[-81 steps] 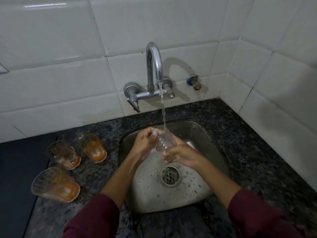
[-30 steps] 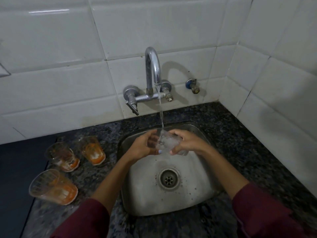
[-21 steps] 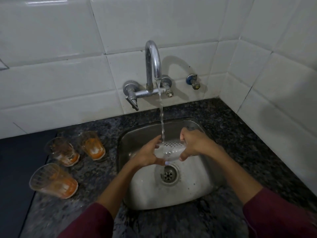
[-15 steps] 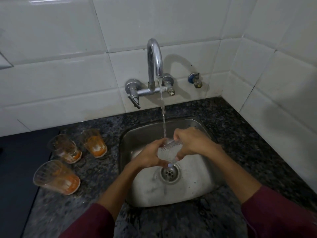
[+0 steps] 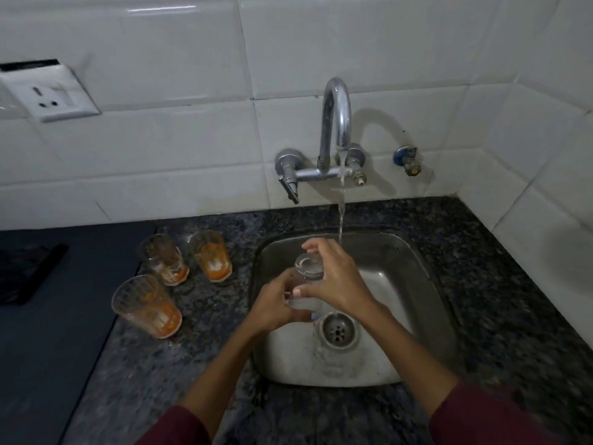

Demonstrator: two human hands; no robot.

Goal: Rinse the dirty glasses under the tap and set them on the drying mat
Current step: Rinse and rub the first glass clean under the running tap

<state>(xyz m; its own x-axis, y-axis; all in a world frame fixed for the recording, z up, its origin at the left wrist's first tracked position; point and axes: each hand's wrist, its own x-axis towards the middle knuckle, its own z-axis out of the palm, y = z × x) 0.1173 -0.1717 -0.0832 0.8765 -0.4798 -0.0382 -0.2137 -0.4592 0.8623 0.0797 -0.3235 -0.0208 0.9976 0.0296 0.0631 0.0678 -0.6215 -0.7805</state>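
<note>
Head view: both hands, left and right, gripped inverted glass; drying mat lay leftward, nearer left.

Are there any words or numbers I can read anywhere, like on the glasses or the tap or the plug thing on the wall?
None can be read.
Wall socket: no lettering shows, only pin holes.
Tap: bare metal, no brand visible.
Three dirty glasses: only orange residue, no print.
Glass held over the sink: clear, no marking visible.
</note>
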